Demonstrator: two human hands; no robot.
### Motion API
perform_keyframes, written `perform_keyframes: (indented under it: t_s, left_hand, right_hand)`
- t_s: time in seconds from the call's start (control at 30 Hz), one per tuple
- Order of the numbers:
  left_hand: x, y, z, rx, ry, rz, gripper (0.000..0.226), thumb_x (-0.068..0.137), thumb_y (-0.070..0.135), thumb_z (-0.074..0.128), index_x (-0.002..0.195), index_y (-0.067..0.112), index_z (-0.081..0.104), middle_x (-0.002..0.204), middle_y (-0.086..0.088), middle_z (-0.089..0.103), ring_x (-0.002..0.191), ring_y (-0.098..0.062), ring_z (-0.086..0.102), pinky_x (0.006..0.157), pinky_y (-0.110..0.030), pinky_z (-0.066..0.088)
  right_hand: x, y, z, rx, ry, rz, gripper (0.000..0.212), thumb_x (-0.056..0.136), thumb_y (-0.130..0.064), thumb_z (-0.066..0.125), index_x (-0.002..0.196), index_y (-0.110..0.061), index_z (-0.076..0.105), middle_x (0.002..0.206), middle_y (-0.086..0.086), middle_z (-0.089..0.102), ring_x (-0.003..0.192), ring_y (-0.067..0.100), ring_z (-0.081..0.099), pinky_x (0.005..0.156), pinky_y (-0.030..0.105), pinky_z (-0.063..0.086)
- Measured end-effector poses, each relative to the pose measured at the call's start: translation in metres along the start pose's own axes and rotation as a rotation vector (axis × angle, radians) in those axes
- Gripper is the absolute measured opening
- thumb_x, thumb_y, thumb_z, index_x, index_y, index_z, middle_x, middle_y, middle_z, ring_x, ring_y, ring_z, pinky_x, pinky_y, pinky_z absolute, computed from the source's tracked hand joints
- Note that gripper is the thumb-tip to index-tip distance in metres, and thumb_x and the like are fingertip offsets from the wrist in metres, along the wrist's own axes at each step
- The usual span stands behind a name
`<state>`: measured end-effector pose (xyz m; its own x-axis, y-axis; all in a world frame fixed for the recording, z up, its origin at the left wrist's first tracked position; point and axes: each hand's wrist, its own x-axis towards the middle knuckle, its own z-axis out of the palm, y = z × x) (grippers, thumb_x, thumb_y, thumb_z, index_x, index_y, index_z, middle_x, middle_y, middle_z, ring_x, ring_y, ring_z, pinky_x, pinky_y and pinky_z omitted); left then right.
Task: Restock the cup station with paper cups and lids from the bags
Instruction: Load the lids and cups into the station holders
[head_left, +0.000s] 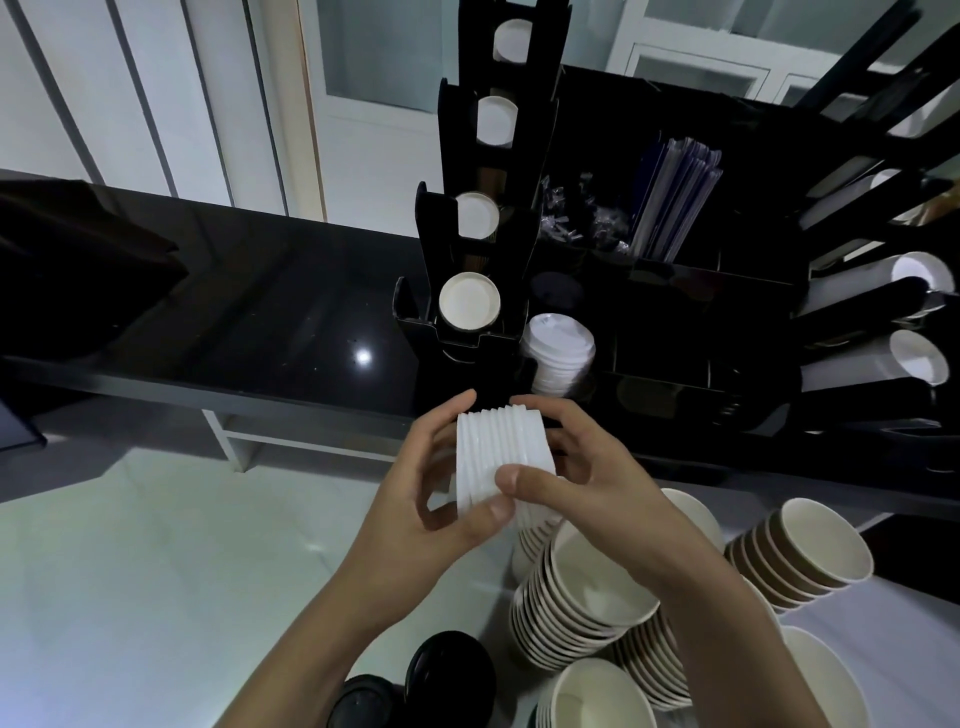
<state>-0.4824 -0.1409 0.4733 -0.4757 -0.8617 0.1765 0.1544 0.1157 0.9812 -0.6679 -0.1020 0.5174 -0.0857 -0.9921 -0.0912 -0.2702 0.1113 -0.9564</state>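
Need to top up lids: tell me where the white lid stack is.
Centre of the head view: white lid stack held between left hand and right hand, just before the black organizer.

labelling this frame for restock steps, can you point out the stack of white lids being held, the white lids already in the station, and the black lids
held white lid stack (501, 452), head view, ribbed side of the stack
station white lids (560, 340), head view, top lid's face
black lids (449, 670), head view, top of the right-hand stack

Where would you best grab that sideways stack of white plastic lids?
Across the stack of white plastic lids, one hand at each end face. The left hand and right hand press inward along its axis, since loose nested lids could otherwise slide apart.
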Motion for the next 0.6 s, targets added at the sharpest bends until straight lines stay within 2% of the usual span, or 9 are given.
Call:
perform_keyframes:
  t_s: [0.3, 0.4, 0.47, 0.6]
  left_hand:
    - [0.003, -0.004, -0.002, -0.036, 0.012, 0.007, 0.077, 0.075, 0.039, 0.081, 0.144, 0.046, 0.046, 0.137, 0.012, 0.06, 0.127, -0.014, 0.059, 0.09, -0.041, 0.06]
    - [0.005, -0.007, -0.005, -0.033, 0.032, 0.001, 0.078, 0.074, 0.041, 0.081, 0.143, 0.047, 0.046, 0.137, 0.012, 0.06, 0.126, -0.014, 0.059, 0.09, -0.04, 0.06]
    - [0.005, -0.008, -0.005, -0.029, 0.041, -0.003, 0.079, 0.072, 0.042, 0.082, 0.143, 0.048, 0.046, 0.136, 0.013, 0.06, 0.125, -0.012, 0.06, 0.089, -0.037, 0.06]
    - [0.006, -0.01, -0.004, -0.032, 0.045, -0.013, 0.079, 0.071, 0.042, 0.082, 0.141, 0.049, 0.048, 0.137, 0.013, 0.06, 0.126, -0.012, 0.059, 0.089, -0.033, 0.059]
  right_hand:
    - [0.002, 0.004, -0.006, 0.115, 0.016, -0.014, 0.062, 0.066, -0.042, 0.083, 0.125, -0.04, 0.063, 0.117, 0.002, 0.073, 0.111, 0.022, 0.07, 0.096, 0.052, 0.058]
    - [0.002, 0.0, -0.012, 0.124, 0.042, -0.023, 0.056, 0.074, -0.031, 0.085, 0.125, -0.039, 0.062, 0.114, 0.001, 0.074, 0.107, 0.021, 0.071, 0.088, 0.04, 0.061]
    - [0.005, -0.006, -0.018, 0.128, 0.099, -0.023, 0.059, 0.076, -0.026, 0.089, 0.125, -0.039, 0.059, 0.111, -0.003, 0.073, 0.103, 0.018, 0.072, 0.079, 0.03, 0.06]
    - [0.026, -0.023, -0.041, -0.016, 0.284, -0.107, 0.063, 0.078, -0.022, 0.087, 0.129, -0.032, 0.053, 0.116, -0.002, 0.068, 0.106, 0.017, 0.069, 0.084, 0.037, 0.062]
